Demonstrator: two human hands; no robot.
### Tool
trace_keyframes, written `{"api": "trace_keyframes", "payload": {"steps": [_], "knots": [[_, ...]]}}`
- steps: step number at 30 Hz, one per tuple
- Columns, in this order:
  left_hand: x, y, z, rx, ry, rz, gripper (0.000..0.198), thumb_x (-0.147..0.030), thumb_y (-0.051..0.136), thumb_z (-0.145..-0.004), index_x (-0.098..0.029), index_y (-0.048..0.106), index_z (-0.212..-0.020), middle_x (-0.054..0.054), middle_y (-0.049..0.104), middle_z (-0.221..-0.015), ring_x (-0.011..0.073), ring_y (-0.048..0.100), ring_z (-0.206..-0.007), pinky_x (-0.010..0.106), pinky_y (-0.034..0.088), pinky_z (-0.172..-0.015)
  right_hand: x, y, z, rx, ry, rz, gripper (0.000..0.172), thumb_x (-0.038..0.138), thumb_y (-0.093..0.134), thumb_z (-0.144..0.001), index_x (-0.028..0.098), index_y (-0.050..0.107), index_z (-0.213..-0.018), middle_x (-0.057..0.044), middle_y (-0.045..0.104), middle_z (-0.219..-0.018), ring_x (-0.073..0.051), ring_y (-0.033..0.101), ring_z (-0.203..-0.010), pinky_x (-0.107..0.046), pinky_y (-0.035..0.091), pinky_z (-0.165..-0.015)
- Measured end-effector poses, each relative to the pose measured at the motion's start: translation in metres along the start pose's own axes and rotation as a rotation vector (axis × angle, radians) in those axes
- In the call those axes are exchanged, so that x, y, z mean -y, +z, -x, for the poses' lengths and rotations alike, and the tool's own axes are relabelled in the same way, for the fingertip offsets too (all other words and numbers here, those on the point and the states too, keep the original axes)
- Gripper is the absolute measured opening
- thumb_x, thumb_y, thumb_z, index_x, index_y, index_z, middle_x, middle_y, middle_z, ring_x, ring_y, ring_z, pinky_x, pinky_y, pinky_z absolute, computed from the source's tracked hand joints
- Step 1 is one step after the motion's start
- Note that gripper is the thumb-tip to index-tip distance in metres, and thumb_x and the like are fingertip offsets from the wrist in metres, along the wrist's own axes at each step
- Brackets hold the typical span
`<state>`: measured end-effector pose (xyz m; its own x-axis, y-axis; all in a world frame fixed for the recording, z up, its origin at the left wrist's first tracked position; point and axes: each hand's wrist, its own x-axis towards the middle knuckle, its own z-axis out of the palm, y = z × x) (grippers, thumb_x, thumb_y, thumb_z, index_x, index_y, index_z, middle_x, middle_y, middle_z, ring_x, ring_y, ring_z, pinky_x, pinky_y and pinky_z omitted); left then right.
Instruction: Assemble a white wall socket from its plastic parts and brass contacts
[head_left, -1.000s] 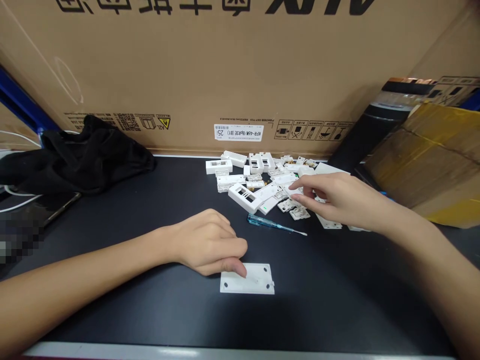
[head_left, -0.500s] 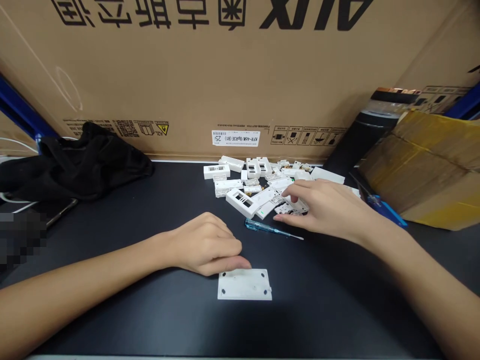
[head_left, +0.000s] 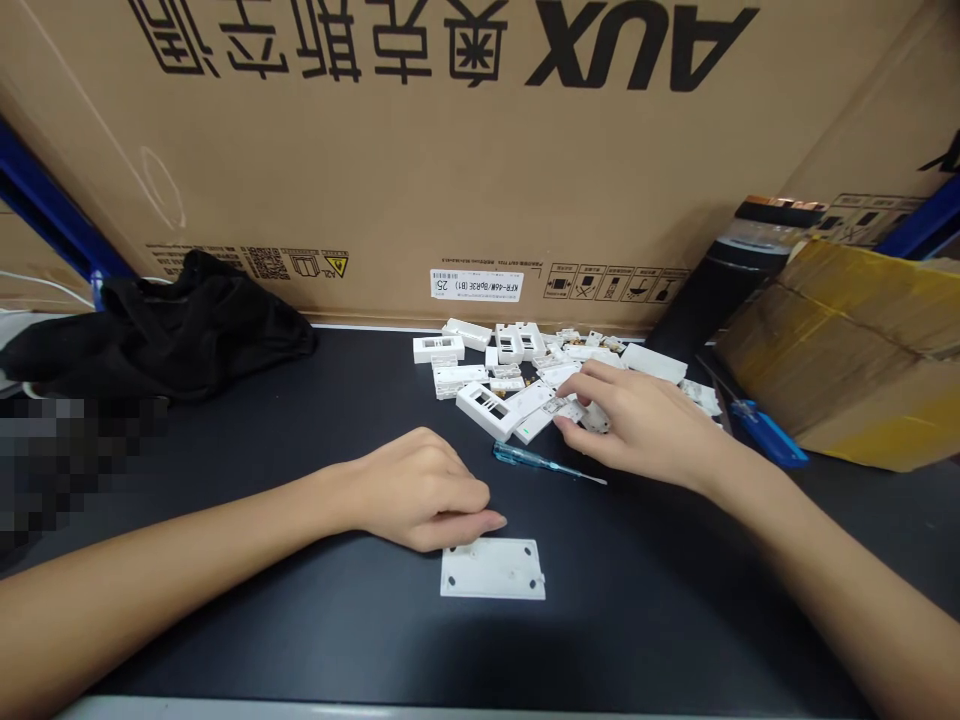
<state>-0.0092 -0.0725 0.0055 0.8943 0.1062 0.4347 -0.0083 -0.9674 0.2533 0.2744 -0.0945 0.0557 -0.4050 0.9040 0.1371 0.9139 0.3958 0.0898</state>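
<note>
My left hand (head_left: 424, 490) rests on the black table (head_left: 300, 600) with fingers curled; its fingertips touch the top edge of a flat white rectangular plate (head_left: 493, 569) with small holes. My right hand (head_left: 637, 420) reaches into a pile of white plastic socket parts (head_left: 517, 370). Its fingers pinch a small white part (head_left: 570, 408) at the pile's near edge. A blue-handled screwdriver (head_left: 544, 461) lies on the table just in front of the right hand.
A big brown cardboard box (head_left: 450, 150) stands along the back of the table. A black cloth (head_left: 172, 325) lies at the back left. A taped cardboard box (head_left: 862, 350) and a blue tool (head_left: 765, 435) sit at the right.
My right hand has pulled back toward the near edge of the pile and closed its fingers on a small white part. My left hand stays on the plate.
</note>
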Motion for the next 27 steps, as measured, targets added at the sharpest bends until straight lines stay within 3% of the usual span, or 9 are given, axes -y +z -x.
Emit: {"api": "trace_keyframes", "payload": {"steps": [8, 17, 22, 27], "knots": [[0.0, 0.001, 0.001, 0.024, -0.061, 0.004, 0.036, -0.03, 0.052, -0.104, -0.021, 0.044, -0.07, -0.005, 0.052, -0.052, 0.0112, 0.047, -0.045, 0.03, 0.029, -0.049, 0.003, -0.004, 0.003, -0.017, -0.088, -0.167, 0.034, 0.049, 0.045, -0.099, 0.019, 0.062, -0.096, -0.008, 0.06, -0.096, -0.021, 0.059, -0.078, -0.034, 0.042, -0.069], [-0.004, -0.003, -0.001, 0.01, -0.139, 0.106, 0.008, -0.027, 0.056, -0.1, -0.022, 0.054, -0.094, -0.01, 0.048, -0.049, 0.0115, 0.047, -0.044, 0.026, 0.034, -0.05, 0.008, -0.01, 0.005, 0.114, -0.201, -0.268, 0.036, 0.054, 0.047, -0.101, 0.021, 0.056, -0.09, -0.006, 0.06, -0.092, -0.021, 0.055, -0.079, -0.033, 0.039, -0.07], [-0.005, -0.003, 0.0, 0.023, -0.122, 0.09, 0.005, -0.024, 0.059, -0.096, -0.022, 0.058, -0.091, -0.01, 0.045, -0.048, 0.0115, 0.045, -0.043, 0.027, 0.034, -0.05, 0.01, -0.009, 0.006, 0.155, -0.171, -0.332, 0.041, 0.06, 0.054, -0.097, 0.022, 0.05, -0.081, -0.001, 0.059, -0.074, -0.016, 0.05, -0.063, -0.029, 0.03, -0.058], [-0.006, -0.004, 0.0, 0.026, -0.092, 0.117, 0.012, -0.027, 0.059, -0.096, -0.022, 0.06, -0.085, -0.007, 0.047, -0.049, 0.0125, 0.047, -0.045, 0.029, 0.034, -0.05, 0.011, -0.004, 0.005, 0.206, -0.186, -0.292, 0.032, 0.048, 0.06, -0.097, 0.022, 0.051, -0.08, 0.001, 0.061, -0.069, -0.015, 0.052, -0.058, -0.028, 0.026, -0.055]]}}
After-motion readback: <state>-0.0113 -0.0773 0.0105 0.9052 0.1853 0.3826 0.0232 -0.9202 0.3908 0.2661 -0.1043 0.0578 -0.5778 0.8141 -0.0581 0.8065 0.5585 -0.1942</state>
